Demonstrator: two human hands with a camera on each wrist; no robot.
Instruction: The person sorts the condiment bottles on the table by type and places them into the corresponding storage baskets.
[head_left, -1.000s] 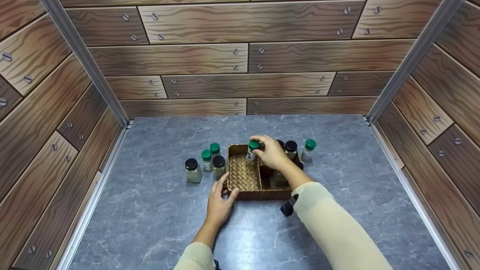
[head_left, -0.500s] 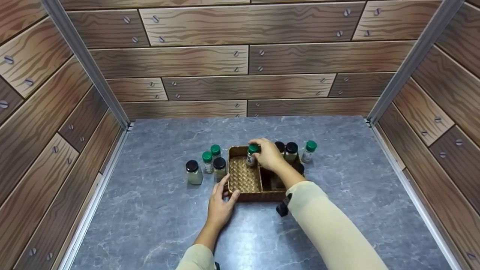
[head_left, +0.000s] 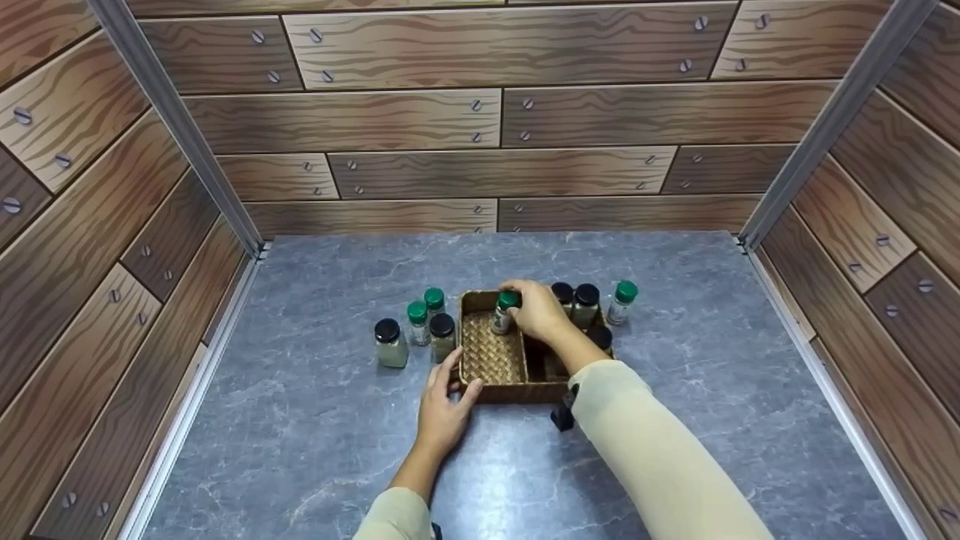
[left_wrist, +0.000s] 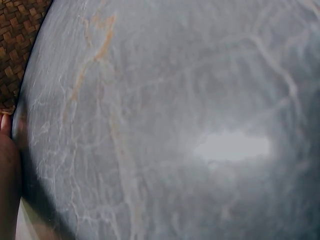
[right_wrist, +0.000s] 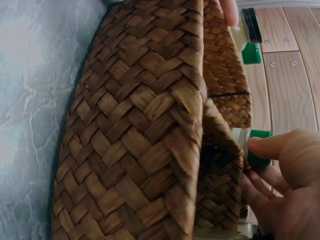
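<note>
A divided woven basket stands on the table. My right hand pinches the green lid of a small clear spice jar at the back of the basket's left compartment, beside the divider. In the right wrist view, thumb and fingers are on that lid. Whether the jar touches the basket floor I cannot tell. My left hand rests against the basket's front left corner, thumb at the front rim and extended fingers along the left wall. Black-lidded jars stand in the right part, partly hidden by my right hand and forearm.
Left of the basket stand two green-lidded jars and two black-lidded jars. Another green-lidded jar is just right of the basket. Wood-patterned walls enclose the grey marbled table at the back and sides.
My right hand has lowered the green-lidded jar slightly within the left compartment, and the right forearm has shifted a little left. My left hand has kept its place at the basket corner.
</note>
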